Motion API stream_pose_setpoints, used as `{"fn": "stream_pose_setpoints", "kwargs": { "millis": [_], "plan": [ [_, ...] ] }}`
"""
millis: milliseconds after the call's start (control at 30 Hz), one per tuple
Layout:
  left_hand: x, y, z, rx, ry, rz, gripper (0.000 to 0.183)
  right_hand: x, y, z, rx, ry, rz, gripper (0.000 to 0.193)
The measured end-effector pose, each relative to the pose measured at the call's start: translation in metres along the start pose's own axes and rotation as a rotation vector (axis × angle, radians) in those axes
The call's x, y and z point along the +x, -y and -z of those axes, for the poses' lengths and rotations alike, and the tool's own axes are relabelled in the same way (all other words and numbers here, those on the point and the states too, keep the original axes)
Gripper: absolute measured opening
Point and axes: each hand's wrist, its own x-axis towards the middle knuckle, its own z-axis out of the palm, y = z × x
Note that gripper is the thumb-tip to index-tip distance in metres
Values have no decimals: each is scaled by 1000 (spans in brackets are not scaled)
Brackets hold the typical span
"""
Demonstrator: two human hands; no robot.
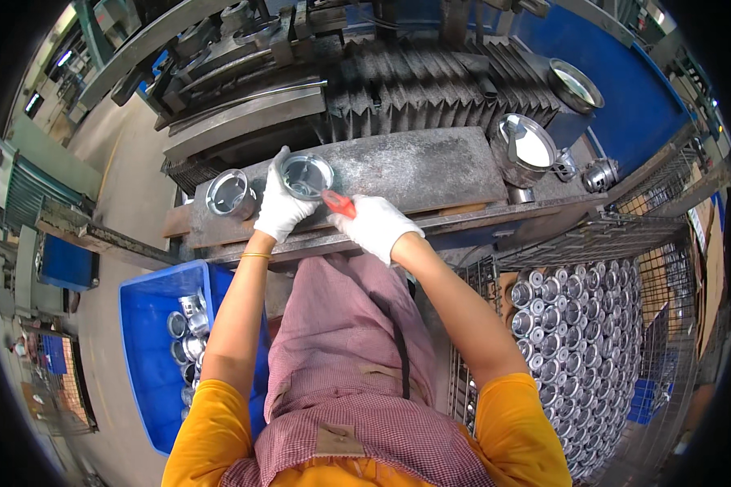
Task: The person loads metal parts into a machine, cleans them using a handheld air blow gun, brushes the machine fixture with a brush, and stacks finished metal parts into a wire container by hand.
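Observation:
My left hand (281, 203), in a white glove, grips a round, shiny metal cup (307, 176) by its left side, its open mouth facing up. In my gloved right hand (378, 227) is a red-handled tool (339, 204) that points into the cup; its working end is hard to make out. Both hands are over the front of a worn grey metal plate (418, 170). Left of the cup, a similar metal cup (231, 195) sits on the plate, apart from my hand.
A pot of white liquid (532, 148) with a handle sticking out stands right, near small metal parts (599, 174) and a metal bowl (575, 85). Pleated machine covers (414, 81) rise behind. A blue bin (150, 357) and wire cage (581, 252) hold metal parts.

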Motion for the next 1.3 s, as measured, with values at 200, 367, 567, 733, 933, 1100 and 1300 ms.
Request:
{"fn": "stream_pose_setpoints", "kwargs": {
  "millis": [200,367,567,733,933,1100,1300],
  "plan": [
    [0,3,-6,815,-75,-128,92,-1,-1,3,-9,-4,5,44],
    [13,21,37,539,-193,-36,65,1,6,-3,-24,4,27,43],
    [11,10,12,155,-253,75,32,0,5,2,-16,18,19,43],
    [5,6,-9,-85,-76,152,51,-2,2,5,-85,15,-23,43],
    [11,5,-19,26,-123,42,52,14,-13,9,-98,-97,-38,45],
    [11,6,-18,163,-149,-27,49,26,-15,8,-67,-63,-55,45],
    [13,9,-18,330,-180,-103,45,28,-19,9,-66,-57,-70,45]
  ]
}}
